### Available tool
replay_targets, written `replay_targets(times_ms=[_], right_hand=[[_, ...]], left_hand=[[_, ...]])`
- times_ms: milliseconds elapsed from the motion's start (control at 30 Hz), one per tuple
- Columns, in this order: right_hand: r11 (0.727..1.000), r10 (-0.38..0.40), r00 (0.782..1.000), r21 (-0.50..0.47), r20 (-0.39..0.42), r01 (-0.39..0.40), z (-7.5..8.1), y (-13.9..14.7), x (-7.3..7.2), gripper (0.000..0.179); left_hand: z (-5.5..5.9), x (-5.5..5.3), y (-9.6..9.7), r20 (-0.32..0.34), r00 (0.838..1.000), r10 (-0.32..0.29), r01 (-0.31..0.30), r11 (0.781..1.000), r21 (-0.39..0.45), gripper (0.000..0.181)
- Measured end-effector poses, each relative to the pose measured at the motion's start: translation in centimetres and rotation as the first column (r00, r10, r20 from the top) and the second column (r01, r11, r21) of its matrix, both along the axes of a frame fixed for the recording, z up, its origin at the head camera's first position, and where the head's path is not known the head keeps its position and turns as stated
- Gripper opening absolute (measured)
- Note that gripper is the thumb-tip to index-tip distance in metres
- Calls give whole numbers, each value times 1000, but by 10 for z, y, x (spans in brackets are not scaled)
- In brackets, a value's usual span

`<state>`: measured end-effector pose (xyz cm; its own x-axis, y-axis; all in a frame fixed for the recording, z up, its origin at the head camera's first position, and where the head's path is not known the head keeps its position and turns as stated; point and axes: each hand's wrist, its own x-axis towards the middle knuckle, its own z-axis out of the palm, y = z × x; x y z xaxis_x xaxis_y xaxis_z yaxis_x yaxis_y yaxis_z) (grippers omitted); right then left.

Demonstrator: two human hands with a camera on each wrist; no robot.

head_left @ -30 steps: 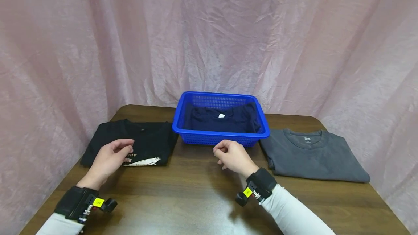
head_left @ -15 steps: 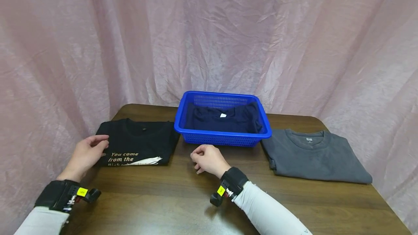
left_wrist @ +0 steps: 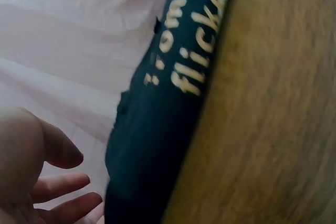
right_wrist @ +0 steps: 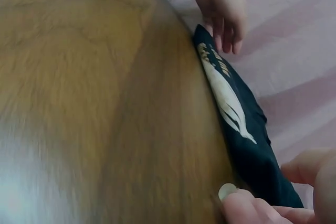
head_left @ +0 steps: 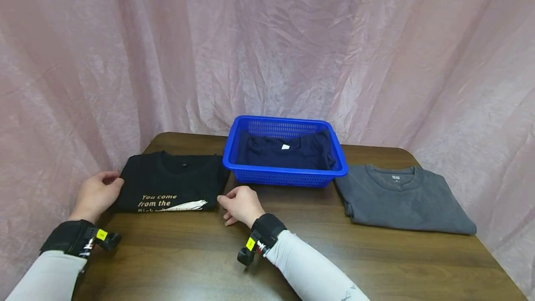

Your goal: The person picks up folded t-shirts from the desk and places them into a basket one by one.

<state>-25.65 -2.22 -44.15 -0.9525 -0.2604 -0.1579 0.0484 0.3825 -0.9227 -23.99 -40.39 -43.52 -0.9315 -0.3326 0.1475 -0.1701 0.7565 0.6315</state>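
Note:
A folded black T-shirt with pale lettering and a white brush-like print lies flat on the table's left side. Beside its left edge is my left hand, fingers loosely bent. In the left wrist view a small gap shows between these fingertips and the black cloth. My right hand is at the shirt's lower right corner. The right wrist view has its thumb and fingers spread around that corner, with no firm grip visible; whether they touch the cloth I cannot tell.
A blue plastic basket holding a folded navy shirt stands at the back centre. To its right lies a folded grey T-shirt. The wooden table ends at a pink curtain behind.
My left hand has moved left, off the black T-shirt to its left edge. My right hand has moved left from in front of the basket to the shirt's right corner.

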Motion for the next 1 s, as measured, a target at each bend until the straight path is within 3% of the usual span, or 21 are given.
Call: replay_targets(times_ms=[200, 433, 633, 1000], right_hand=[[999, -37, 999, 18, 3, 37, -1, -22, 3, 22], [993, -55, 995, 97, -80, 63, 0, -31, 8, 8], [986, -13, 996, 162, -86, 27, 6, -27, 10, 11], [960, 68, 991, 277, -114, -34, 10, -17, 24, 14]], left_hand=[[-8, -5, -2, 60, 998, 6, -5, 1000, -17, 47], [-7, -7, 2, 86, 996, -14, 17, 999, -35, 39], [-7, 0, 0, 66, 996, -53, 54, 998, -14, 40], [-10, 18, -2, 65, 997, -52, 51, 999, 12, 39]])
